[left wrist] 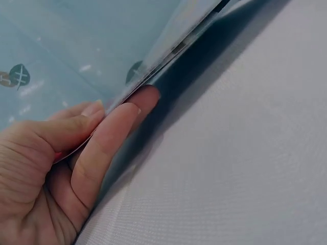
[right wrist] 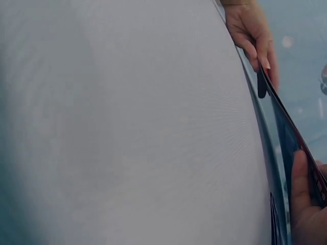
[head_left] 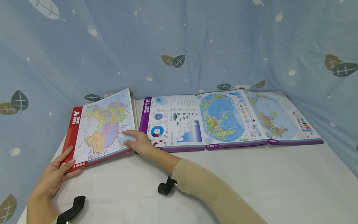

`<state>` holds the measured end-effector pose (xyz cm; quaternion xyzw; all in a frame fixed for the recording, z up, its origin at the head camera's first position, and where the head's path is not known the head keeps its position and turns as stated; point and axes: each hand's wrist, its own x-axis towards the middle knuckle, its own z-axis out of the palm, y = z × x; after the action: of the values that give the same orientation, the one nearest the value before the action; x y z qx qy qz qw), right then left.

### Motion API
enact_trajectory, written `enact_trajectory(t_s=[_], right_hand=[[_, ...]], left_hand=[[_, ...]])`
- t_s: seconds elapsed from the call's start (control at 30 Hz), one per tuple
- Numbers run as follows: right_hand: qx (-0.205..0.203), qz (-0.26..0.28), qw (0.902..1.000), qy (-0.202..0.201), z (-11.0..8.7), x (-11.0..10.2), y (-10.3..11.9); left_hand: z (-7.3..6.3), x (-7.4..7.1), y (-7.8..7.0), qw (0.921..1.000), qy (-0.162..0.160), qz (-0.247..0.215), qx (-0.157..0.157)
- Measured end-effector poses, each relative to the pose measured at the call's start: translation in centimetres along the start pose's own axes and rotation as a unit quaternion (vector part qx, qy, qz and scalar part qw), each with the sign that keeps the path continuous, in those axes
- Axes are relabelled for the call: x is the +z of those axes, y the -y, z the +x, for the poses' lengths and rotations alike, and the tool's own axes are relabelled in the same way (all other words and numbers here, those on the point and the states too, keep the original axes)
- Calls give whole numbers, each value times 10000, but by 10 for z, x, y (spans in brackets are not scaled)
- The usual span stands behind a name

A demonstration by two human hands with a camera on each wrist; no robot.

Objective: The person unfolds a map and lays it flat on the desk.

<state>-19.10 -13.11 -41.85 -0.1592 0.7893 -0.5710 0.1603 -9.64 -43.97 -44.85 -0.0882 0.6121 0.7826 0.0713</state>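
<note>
A folded, red-edged map (head_left: 104, 127) with a coloured map of China on its front is lifted at a tilt at the left of the table. At its lower left corner, my left hand (head_left: 50, 177) holds it, thumb on the printed face and fingers behind, as the left wrist view also shows. My right hand (head_left: 139, 143) grips the lower right edge, some fingers over the face. From the right wrist view, a digit of that hand (right wrist: 306, 214) lies against the underside. The folded map's other layers (head_left: 134, 109) show behind its right edge.
Right of the held map, a purple-edged chart (head_left: 179, 124) lies unfolded in several panels, with world maps and diagrams. A white cloth (head_left: 223, 174) covers the table. Behind stands a blue leaf-patterned curtain (head_left: 195, 40). Black devices (head_left: 167, 186) sit at both wrists.
</note>
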Motion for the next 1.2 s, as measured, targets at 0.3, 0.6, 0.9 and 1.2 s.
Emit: enact_trajectory(t_s=[0.3, 0.6, 0.9, 1.2], right_hand=[[12, 348, 9994, 21, -8, -8, 2], [223, 641, 9977, -6, -10, -31, -3], [111, 543, 9984, -117, -17, -58, -9], [145, 240, 9994, -199, -43, -85, -18]], left_hand=[[3, 7, -4, 9994, -49, 128, 312], [8, 30, -14, 9953, -234, 594, 732], [17, 59, -19, 9892, -254, 1087, 948], [12, 92, -13, 9770, -105, 1898, 970]])
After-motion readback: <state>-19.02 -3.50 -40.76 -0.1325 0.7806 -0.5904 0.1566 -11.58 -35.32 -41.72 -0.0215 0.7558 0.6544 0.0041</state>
